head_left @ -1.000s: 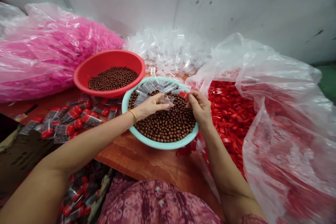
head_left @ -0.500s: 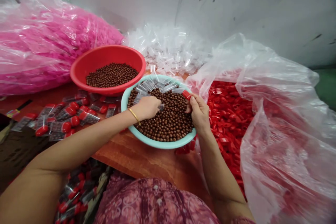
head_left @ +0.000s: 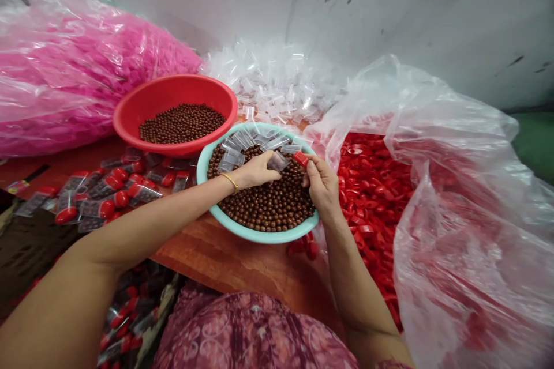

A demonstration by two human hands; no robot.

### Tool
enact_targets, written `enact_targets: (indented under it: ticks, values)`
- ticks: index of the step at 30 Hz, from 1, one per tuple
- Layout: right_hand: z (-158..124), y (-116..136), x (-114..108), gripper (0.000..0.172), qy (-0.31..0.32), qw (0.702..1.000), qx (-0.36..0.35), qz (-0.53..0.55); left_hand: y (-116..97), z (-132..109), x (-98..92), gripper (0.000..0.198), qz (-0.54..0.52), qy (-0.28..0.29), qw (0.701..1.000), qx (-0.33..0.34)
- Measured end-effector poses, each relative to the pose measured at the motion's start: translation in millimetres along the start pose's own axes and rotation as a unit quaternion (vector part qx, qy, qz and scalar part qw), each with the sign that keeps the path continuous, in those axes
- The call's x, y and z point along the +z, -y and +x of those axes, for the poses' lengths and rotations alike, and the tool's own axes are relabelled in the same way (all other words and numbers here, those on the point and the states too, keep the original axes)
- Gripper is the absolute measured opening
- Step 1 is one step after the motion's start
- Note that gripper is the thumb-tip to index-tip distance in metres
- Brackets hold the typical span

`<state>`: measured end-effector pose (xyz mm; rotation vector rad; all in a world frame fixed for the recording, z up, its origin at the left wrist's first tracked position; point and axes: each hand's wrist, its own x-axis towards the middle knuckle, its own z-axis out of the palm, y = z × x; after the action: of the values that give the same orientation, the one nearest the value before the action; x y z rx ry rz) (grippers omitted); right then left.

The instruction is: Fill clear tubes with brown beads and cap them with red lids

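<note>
My left hand (head_left: pixel 256 172) is closed on a small clear plastic box (head_left: pixel 278 162), which looks dark inside, just above the brown balls. My right hand (head_left: pixel 321 184) pinches a red cap (head_left: pixel 301 158) between thumb and fingers at the right rim. Cap and box are close together, with a small gap between them. Beneath both hands is a light green basin (head_left: pixel 255 237) of shiny brown balls (head_left: pixel 272 207). Several clear boxes (head_left: pixel 234 157) lie on the balls along the far side of the basin.
A red basin (head_left: pixel 130 109) of brown balls stands behind left. Filled red-capped boxes (head_left: pixel 104 187) lie left, more in a carton (head_left: pixel 125 323) below the table edge. Around are a pink-filled bag (head_left: pixel 86 63), clear boxes (head_left: pixel 277 81) and an open bag (head_left: pixel 459 213) of red caps (head_left: pixel 367 196).
My left hand has lifted the clear box out of the brown balls and moved it right, close to the red cap. My right hand has shifted slightly left with the cap.
</note>
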<state>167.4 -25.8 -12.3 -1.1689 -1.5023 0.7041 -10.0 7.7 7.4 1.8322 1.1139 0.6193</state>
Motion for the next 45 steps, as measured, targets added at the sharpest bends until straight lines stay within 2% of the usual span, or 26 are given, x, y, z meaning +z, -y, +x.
enact_targets:
  ticks: [4,6,9,15,22,27,30,34,38,41,45]
  values:
    - [0,1,0,0.034,-0.014,1.000,0.011,0.010,1,-5,5.7,0.027,0.067,-0.064,0.996,-0.002]
    - [0,1,0,0.033,-0.014,1.000,0.012,0.012,-1,-8,5.7,0.026,0.120,-0.070,0.990,0.018]
    - [0,2,0,0.032,-0.013,1.000,0.013,0.015,-6,-14,2.6,0.030,0.221,-0.042,0.973,0.044]
    - [0,0,0,0.031,-0.021,0.999,0.013,0.020,-11,-23,-0.8,0.039,0.367,0.019,0.930,0.034]
    - [0,-1,0,0.030,-0.021,0.999,0.017,0.021,-14,-23,-7.6,0.038,0.471,0.020,0.881,0.033]
    - [0,1,0,0.031,-0.016,0.999,0.023,0.025,-21,-4,-7.8,0.030,0.515,0.130,0.847,0.022]
    - [0,3,0,0.030,-0.018,0.999,0.019,0.025,-20,11,1.5,0.036,0.472,0.146,0.869,0.026]
    - [-1,2,0,0.029,-0.017,1.000,0.012,0.023,-11,20,10.8,0.044,0.352,0.086,0.932,0.011]
    - [-1,0,-1,0.028,-0.024,0.999,0.003,0.028,-4,9,4.4,0.037,0.160,0.045,0.986,0.028]
    - [0,-2,0,0.029,-0.031,0.999,0.000,0.029,-2,-4,-2.8,0.029,0.001,0.044,0.999,0.030]
    - [-1,-3,-1,0.030,-0.024,1.000,-0.009,0.015,-3,-16,-3.0,0.032,-0.135,0.054,0.989,0.000]
